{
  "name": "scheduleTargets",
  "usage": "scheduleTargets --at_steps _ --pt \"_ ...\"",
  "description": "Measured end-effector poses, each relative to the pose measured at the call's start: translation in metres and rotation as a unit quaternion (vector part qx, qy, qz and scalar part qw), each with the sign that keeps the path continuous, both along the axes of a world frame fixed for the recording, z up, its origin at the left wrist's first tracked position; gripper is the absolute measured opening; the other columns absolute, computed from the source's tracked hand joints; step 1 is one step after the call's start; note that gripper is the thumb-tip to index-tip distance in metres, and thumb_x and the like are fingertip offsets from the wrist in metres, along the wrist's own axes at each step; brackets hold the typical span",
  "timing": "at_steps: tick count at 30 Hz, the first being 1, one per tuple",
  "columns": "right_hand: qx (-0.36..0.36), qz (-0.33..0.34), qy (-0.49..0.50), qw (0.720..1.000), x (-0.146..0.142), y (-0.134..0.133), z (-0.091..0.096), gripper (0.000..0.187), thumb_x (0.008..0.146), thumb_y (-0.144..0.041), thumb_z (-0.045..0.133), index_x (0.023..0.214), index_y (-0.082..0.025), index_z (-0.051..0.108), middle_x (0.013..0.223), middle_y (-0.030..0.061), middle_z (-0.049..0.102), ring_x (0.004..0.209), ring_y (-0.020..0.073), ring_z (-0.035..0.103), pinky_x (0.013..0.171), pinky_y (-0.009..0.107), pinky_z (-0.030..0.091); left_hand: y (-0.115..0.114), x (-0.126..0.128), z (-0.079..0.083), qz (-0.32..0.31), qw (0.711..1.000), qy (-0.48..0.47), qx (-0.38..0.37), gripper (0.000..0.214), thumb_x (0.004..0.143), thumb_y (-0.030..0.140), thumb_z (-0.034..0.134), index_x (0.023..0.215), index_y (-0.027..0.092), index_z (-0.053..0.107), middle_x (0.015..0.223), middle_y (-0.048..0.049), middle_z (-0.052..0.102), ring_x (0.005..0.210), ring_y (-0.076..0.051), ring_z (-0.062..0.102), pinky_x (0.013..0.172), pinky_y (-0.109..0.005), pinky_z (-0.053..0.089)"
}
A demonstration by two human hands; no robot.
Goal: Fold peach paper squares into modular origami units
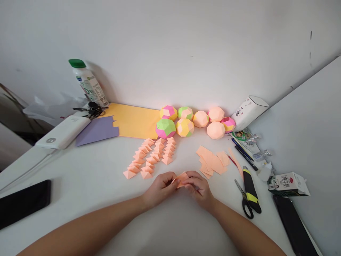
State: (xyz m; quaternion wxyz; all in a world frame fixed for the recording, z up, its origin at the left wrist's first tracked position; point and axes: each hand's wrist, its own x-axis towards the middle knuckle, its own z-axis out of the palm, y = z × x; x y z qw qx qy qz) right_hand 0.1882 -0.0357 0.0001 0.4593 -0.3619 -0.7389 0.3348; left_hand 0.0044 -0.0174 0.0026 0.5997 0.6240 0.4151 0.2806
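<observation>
Between my hands, low over the white table, is a small piece of peach paper. My left hand pinches its left side between thumb and fingers. On the other side, my right hand grips the paper with curled fingers; part of the paper is hidden behind them. Three overlapping rows of folded peach paper pieces lie just beyond my left hand. Flat peach paper cut-outs are scattered in a loose pile beyond my right hand.
Colourful paper balls stand along the wall, partly on yellow paper. At right lie scissors, a utility knife, pens and a milk carton. A phone, power bank and bottle are at left.
</observation>
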Motion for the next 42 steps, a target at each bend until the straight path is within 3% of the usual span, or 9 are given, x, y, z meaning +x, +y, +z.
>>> scheduleTargets --at_steps 5,13,19,25,36,42 --pt "-0.002 0.02 0.003 1.0 -0.002 0.0 0.001 0.015 0.086 -0.02 0.054 0.087 -0.019 0.069 0.083 0.0073 0.06 0.073 0.0162 0.058 0.06 0.027 0.049 -0.001 0.0 0.002 0.012 0.997 -0.044 -0.067 0.035 0.086 0.046 0.045 0.07 0.016 0.052 0.065 -0.0008 0.06 0.06 -0.013 0.054 0.059 -0.025 0.042" --pt "-0.05 0.016 -0.004 0.999 -0.003 -0.002 -0.006 0.008 0.079 -0.022 0.064 0.074 -0.018 0.067 0.078 0.004 0.055 0.052 0.0086 0.048 0.046 0.023 0.043 -0.001 0.0 -0.005 -0.03 0.995 -0.062 -0.067 0.038 0.086 0.049 0.046 0.069 0.016 0.053 0.058 0.0009 0.055 0.056 -0.012 0.051 0.053 -0.022 0.039" --pt "-0.088 -0.02 0.009 0.996 -0.005 -0.001 -0.004 0.014 0.077 -0.024 0.066 0.065 -0.017 0.062 0.066 0.0016 0.054 0.053 0.0099 0.05 0.045 0.022 0.04 -0.001 -0.002 -0.003 -0.068 0.995 -0.05 -0.047 0.034 0.085 0.047 0.048 0.088 0.015 0.059 0.069 -0.0019 0.058 0.065 -0.014 0.053 0.058 -0.024 0.041" --pt "-0.095 -0.035 0.022 0.995 -0.004 0.0 -0.002 0.012 0.075 -0.026 0.068 0.067 -0.017 0.064 0.061 0.0004 0.056 0.051 0.01 0.05 0.046 0.022 0.041 -0.002 -0.001 -0.003 -0.059 0.996 -0.041 -0.05 0.036 0.087 0.047 0.043 0.088 0.016 0.06 0.066 -0.001 0.057 0.061 -0.013 0.052 0.056 -0.024 0.042" --pt "-0.253 -0.048 0.082 0.963 -0.005 -0.004 0.003 0.014 0.075 -0.027 0.066 0.066 -0.018 0.061 0.058 -0.0003 0.059 0.048 0.0108 0.054 0.044 0.023 0.045 -0.002 -0.002 0.001 -0.06 0.995 -0.05 -0.066 0.03 0.086 0.043 0.049 0.094 0.016 0.06 0.072 -0.0013 0.06 0.062 -0.013 0.055 0.057 -0.024 0.043" --pt "-0.294 -0.057 0.104 0.948 -0.006 -0.004 0.002 0.018 0.074 -0.031 0.068 0.067 -0.017 0.059 0.056 -0.0009 0.061 0.045 0.0103 0.054 0.043 0.023 0.046 -0.002 -0.001 0.001 -0.053 0.996 -0.04 -0.057 0.027 0.084 0.04 0.052 0.093 0.016 0.061 0.067 0.0003 0.059 0.061 -0.013 0.056 0.055 -0.023 0.042"
